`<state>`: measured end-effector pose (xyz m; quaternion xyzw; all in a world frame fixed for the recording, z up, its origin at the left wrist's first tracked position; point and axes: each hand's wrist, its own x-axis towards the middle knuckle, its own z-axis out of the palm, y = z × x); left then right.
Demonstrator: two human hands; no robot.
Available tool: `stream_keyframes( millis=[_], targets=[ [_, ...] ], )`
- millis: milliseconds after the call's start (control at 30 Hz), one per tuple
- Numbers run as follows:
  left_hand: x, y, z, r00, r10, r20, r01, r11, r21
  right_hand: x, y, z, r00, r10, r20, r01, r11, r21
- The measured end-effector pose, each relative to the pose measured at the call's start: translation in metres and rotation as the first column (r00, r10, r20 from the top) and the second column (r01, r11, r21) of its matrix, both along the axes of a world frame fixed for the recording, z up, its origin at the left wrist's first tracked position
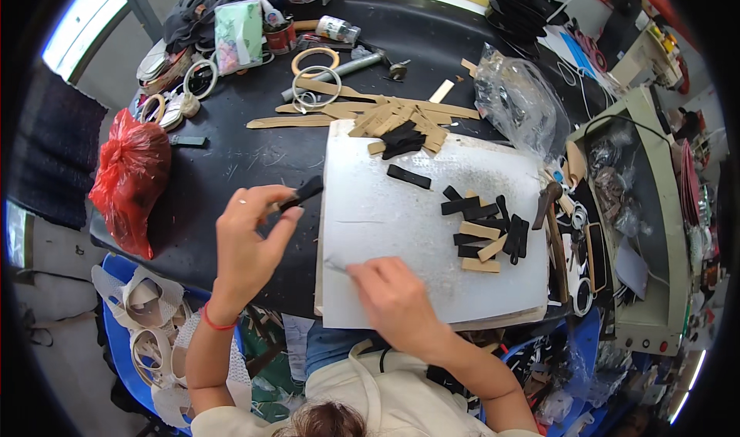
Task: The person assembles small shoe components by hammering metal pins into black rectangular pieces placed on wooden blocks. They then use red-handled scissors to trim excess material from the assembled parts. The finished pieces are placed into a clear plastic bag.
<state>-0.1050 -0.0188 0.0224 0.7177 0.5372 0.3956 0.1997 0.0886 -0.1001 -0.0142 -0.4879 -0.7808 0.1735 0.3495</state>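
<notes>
- The left hand (248,240) pinches a small black strip (302,193) between its thumb and fingers. The strip sticks out to the right, just above the dark worktop (231,159).
- The right hand (391,298) is curled around a thin tool (336,265). The tip of the tool points left and touches the white board (401,213). What kind of tool it is, I cannot tell.
- The white board lies flat on the near part of the worktop, in front of the person.
- On the right side of the board sits a pile of black and tan strips (484,233).
- One more black strip (408,176) lies alone near the far edge of the board.
- At the far edge of the board is a heap of tan strips (401,117) with a black scrap on top.
- A red plastic bag (129,176) hangs at the left edge of the worktop.
- A clear plastic bag (515,102) sits on the far right.
- A hammer (552,229) lies just right of the board.
</notes>
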Motion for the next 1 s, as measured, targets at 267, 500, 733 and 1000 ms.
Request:
stream_keyframes(
  millis=[267,500,733,1000],
  targets=[
    [-0.032,-0.003,0.002,0.993,0.099,0.064,-0.101,0.995,0.022,-0.010,0.015,0.001,0.975,0.176,0.132,-0.180,0.983,0.022],
    [0.033,-0.002,-0.007,0.955,-0.295,-0.026,0.295,0.955,0.032,0.083,0.002,0.013,0.951,-0.123,0.284,0.069,0.979,0.193],
    [0.064,0.003,-0.014,0.861,-0.475,-0.181,0.462,0.880,-0.109,0.130,0.026,0.019,0.937,-0.225,0.265,0.173,0.963,0.207],
    [0.159,0.061,-0.029,0.711,-0.649,-0.271,0.674,0.738,0.002,0.149,0.045,0.013,0.906,-0.291,0.308,0.294,0.955,0.036]
  ],
)
